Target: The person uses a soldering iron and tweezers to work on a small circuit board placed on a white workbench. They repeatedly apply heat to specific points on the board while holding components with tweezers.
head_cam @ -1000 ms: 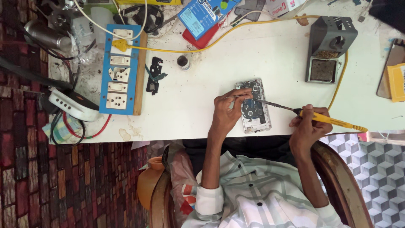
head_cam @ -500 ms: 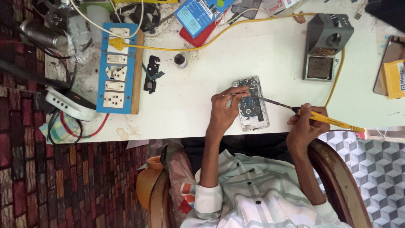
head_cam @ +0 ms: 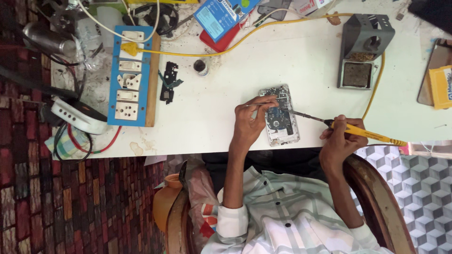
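Your left hand (head_cam: pixel 249 123) pinched thin tweezers (head_cam: pixel 260 104) between closed fingers, the tips reaching over the opened phone (head_cam: pixel 281 115) so that a small part stayed steady. Your right hand (head_cam: pixel 340 138) was closed around the yellow soldering iron (head_cam: pixel 362 133), its dark tip meeting the board from the side. The phone lay flat near the front edge of the white worktable (head_cam: pixel 221 84). Behind stood a grey iron stand (head_cam: pixel 365 49) and a blue socket board (head_cam: pixel 129 75); the floor showed a brick pattern.
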